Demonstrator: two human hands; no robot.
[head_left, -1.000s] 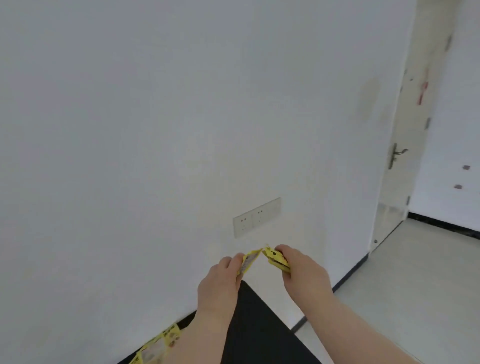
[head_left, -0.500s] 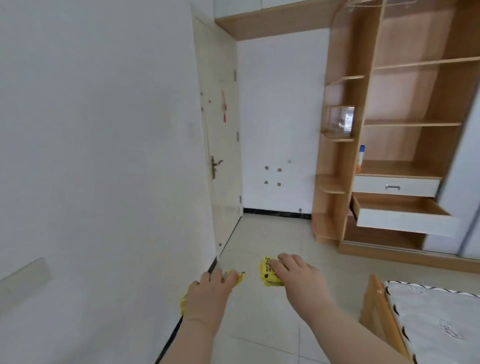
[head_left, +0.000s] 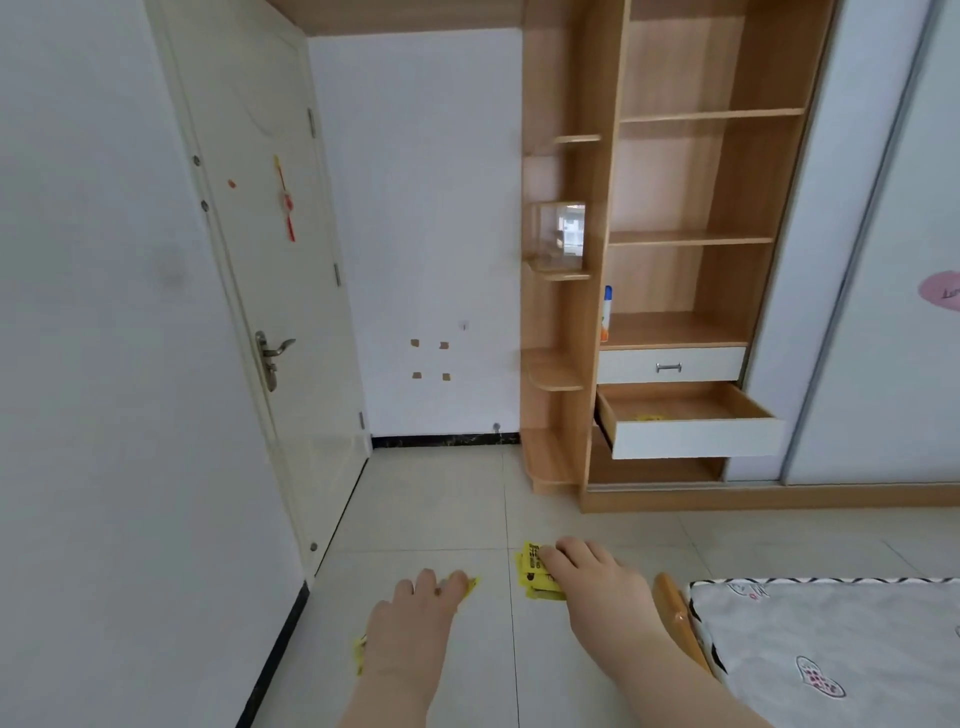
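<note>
1. View has swung off the blank wall seen a second ago; it now faces the room, with the door (head_left: 270, 291) at 10 o'clock and the open wardrobe (head_left: 696, 260) at 1 o'clock.
2. Left hand (head_left: 421, 618): fingers curled round a yellow strip (head_left: 470, 584). One tip pokes out past the fingertips, and another end shows by the wrist at 8 o'clock.
3. Right hand (head_left: 602, 587): fingers folded over a yellow packet stack (head_left: 535, 571), gripping it from above.
4. A second ago the two yellow pieces met between the hands. Now they are apart, with bare floor (head_left: 441, 493) showing between them.
5. Both pieces are held low in the air at 6 o'clock in view, above the floor tiles. The bed (head_left: 831, 649) corner is at 4 o'clock.
6. Pulled-out drawer (head_left: 691, 439) at 2 o'clock of the hands, well apart from them. A small yellow item (head_left: 647, 415) lies inside; too small to identify.
7. Judgement: the pieces are separated and the person has turned towards the drawer, so stowing them there looks like the next step.
</note>
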